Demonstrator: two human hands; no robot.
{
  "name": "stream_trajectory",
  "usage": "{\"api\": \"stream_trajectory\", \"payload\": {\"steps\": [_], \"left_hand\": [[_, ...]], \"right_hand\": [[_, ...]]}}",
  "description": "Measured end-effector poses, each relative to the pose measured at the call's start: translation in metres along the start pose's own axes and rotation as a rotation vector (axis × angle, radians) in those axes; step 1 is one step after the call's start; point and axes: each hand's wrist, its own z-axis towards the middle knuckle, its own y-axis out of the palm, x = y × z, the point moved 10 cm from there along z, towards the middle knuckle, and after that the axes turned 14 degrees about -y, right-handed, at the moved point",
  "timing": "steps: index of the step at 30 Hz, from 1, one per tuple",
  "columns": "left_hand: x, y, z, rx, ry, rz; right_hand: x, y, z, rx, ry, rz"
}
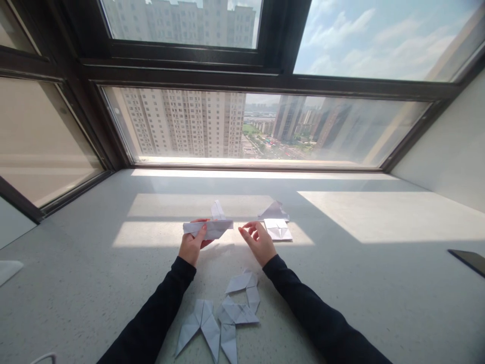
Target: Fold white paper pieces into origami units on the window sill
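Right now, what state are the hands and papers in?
Left hand: gripping the folded strip
Folded strip: creased, hand-held
Right hand: fingers bent, apart from the strip
Square packet: folded, on the sill
Paper behind packet: folded, on the sill
Paper behind strip: partly hidden
Near papers: folded, on the sill

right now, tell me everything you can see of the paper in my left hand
The paper is white, folded into a long flat band with faint creases. Its left end looks squared; the lower right corner slants. It is held roughly level over the sill, your left hand gripping it, thumb across the front, fingers behind. Your right hand is near its right end, not touching. A white flap shows past its top edge; whether it is joined on is unclear.
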Motion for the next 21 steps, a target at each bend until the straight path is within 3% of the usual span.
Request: {"api": "stream_trajectory", "payload": {"steps": [4, 8, 11, 16, 21], "left_hand": [[0.015, -0.035, 0.009, 0.148, 0.104, -0.104], [0.022, -0.053, 0.011, 0.198, 0.161, -0.156], [0.026, -0.06, 0.011, 0.211, 0.189, -0.175], [0.021, -0.058, 0.015, 0.182, 0.102, -0.204], [-0.001, -0.023, 0.013, -0.012, -0.127, -0.157]], "right_hand": [[0.003, 0.024, 0.032, -0.089, -0.042, -0.313], [0.007, 0.055, 0.055, -0.077, -0.006, -0.301], [0.008, 0.061, 0.059, -0.054, 0.008, -0.223], [0.015, 0.028, 0.036, -0.003, 0.044, 0.007], [0.014, -0.016, 0.002, 0.046, 0.039, 0.299]]}}
